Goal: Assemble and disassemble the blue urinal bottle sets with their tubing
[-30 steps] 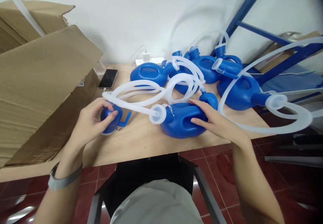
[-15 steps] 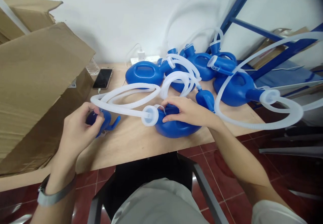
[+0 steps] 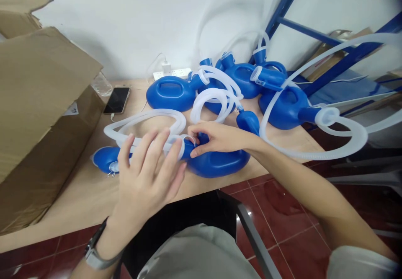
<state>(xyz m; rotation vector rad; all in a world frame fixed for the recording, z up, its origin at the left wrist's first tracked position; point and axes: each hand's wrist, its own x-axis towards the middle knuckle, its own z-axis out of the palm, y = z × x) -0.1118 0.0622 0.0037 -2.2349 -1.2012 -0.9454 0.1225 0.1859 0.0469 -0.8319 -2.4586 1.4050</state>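
Observation:
A blue plastic urinal bottle (image 3: 218, 165) lies on its side on the table in front of me. My right hand (image 3: 221, 136) grips it at the handle near the neck, fingers curled round, thumb by a thin clear strap. My left hand (image 3: 147, 182) is raised with its fingers spread, holding nothing. It partly hides the white cap on the bottle's mouth, so I cannot tell whether the fingertips touch it. From that cap a coiled white hose (image 3: 171, 114) runs back over the table. To the left lies a small blue funnel-like piece (image 3: 105, 158) with a clear fitting.
Several more blue urinal bottles (image 3: 171, 99) with white hoses crowd the back and right. A large cardboard box (image 3: 47, 82) stands at the left. A phone (image 3: 117, 100) lies on the table (image 3: 94, 199) near a power strip (image 3: 176, 74). Blue shelving (image 3: 314, 34) rises at right.
My left hand has let go of the small blue piece, opened, and moved right to the bottle's cap. My right hand keeps its hold on the bottle. The view has shifted slightly.

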